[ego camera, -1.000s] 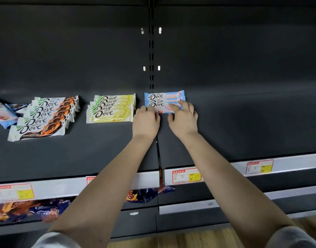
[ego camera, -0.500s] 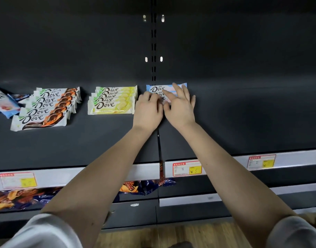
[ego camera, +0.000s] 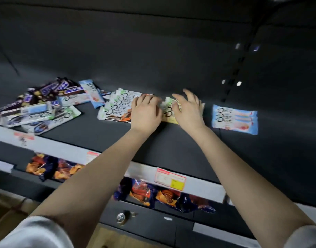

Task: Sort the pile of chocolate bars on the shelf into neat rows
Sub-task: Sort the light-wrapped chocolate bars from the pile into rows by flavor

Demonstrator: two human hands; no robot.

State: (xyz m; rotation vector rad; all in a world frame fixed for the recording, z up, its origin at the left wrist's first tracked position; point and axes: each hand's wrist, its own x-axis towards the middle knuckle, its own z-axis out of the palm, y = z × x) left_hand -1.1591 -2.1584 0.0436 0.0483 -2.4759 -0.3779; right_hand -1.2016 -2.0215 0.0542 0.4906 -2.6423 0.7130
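1. We see a dark shelf that carries all the chocolate bars, in four groups from left to right.
2. At the far left lies the unsorted pile. It holds dark-wrapped bars and pale Dove bars, crossed at many angles, some lying over others.
3. Just right of the pile sits the brown-and-orange row, its bars overlapped from front to back. The row's right end is hidden under the left hand.
4. The yellow row shows between the two hands, which cover most of it.
5. The blue-and-pink row lies apart to the right, with three Dove logos showing one behind another. Neither hand touches it.
6. The left hand is palm down over the place where the brown-and-orange row meets the yellow one. Its grip is loose, with the fingers gently bent and close together, clamped on nothing we can see. Blur keeps us from telling whether it touches the wrappers.
7. The right hand is over the right part of the yellow row. Its grip is apart, with the fingers spread and raised, holding nothing.
8. On the shelf's front strip we see a price tag in white, red and yellow. Orange-and-blue snack bags lie on the level below, and a round lock sits in the panel beneath them.
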